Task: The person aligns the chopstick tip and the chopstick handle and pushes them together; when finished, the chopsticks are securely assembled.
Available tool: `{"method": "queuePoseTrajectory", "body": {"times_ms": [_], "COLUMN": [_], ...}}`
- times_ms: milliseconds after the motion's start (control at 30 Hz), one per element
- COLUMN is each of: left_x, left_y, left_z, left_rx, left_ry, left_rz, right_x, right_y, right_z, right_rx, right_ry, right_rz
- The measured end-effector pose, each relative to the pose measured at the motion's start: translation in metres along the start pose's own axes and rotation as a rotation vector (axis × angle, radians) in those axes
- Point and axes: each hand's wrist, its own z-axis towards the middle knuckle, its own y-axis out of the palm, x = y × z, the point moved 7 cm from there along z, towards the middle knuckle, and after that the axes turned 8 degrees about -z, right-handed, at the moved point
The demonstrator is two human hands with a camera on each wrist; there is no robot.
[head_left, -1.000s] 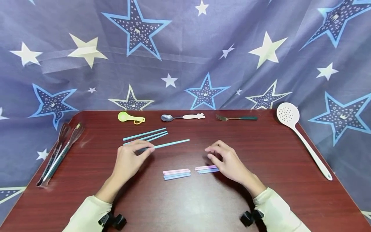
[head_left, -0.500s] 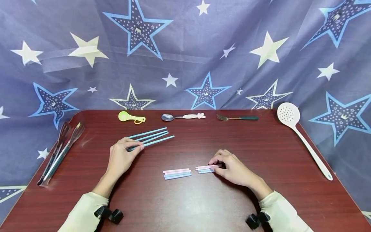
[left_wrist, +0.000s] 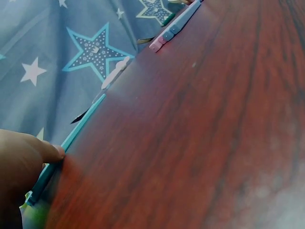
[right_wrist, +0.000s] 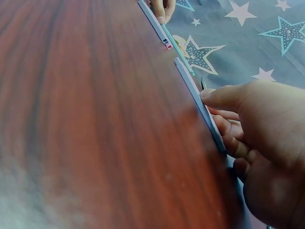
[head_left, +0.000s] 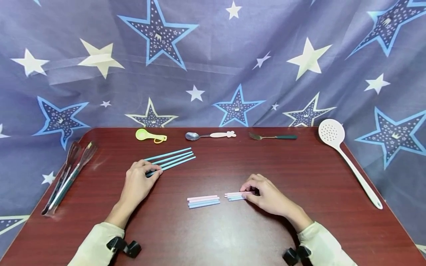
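My left hand (head_left: 137,181) pinches the left end of the nearest teal chopstick (head_left: 179,163), which lies slanted beside several matching ones. In the left wrist view the thumb rests along this chopstick's side. At the middle right, my right hand (head_left: 267,194) has thumb and fingers around the right ends of a short row of pink and blue sticks (head_left: 233,194); those ends are hidden. From the right wrist, the thumb presses on a pale blue stick (right_wrist: 195,93), with the other fingers curled behind. A similar pink and blue row (head_left: 203,201) lies just left.
Along the back edge lie a green measuring spoon (head_left: 151,135), a spoon with a white handle (head_left: 221,135) and a fork with a green handle (head_left: 283,137). Tongs (head_left: 66,181) rest at the left edge, a white skimmer (head_left: 352,166) at the right. A star-patterned curtain hangs behind.
My left hand has moved left with the teal chopstick, bringing it in alongside the others. My right hand has come down from above the short sticks, its fingertips closing around their ends.
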Motion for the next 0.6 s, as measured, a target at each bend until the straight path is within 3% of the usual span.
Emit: {"method": "queuePoseTrajectory", "body": {"times_ms": [433,600], "left_x": [0.003,0.016], "left_y": [-0.004,-0.003], "left_z": [0.001,-0.001], "left_rx": [0.014,0.015], "left_ry": [0.007,0.020], "left_rz": [0.009,-0.004], "right_x": [0.002,0.002], "right_y": [0.003,0.005], "right_z": [0.000,0.000], "right_rx": [-0.009,-0.010], "right_ry": [0.017,0.013], "right_rz": [-0.006,-0.014]}}
